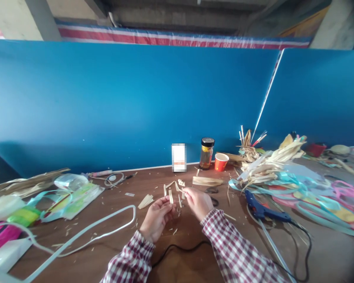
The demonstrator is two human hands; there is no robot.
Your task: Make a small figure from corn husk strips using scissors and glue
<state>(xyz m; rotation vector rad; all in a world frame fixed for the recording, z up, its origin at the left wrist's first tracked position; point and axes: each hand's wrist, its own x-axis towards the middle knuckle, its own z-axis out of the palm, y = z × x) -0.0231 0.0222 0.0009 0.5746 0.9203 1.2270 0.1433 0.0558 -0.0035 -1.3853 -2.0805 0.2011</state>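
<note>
My left hand (158,216) is closed, with a short strip of dried corn husk (170,196) pinched upright between thumb and fingers. Just to its right, my right hand (199,202) is closed too, its fingertips on a thin pale sliver of husk, partly hidden by the fingers. Several small husk pieces (177,185) lie on the brown table around and beyond my fingertips. A wider fan-shaped husk piece (145,201) rests left of my left hand. Behind my right hand is a long flat husk piece (208,181).
A blue glue gun (265,210) with a black cord lies at right, beside piled husks (274,161) and ribbons. A lidded jar (207,154), a red paper cup (221,162) and a blurred white card (179,157) stand by the blue partition (135,102). A white tube frame (88,225) crosses the left.
</note>
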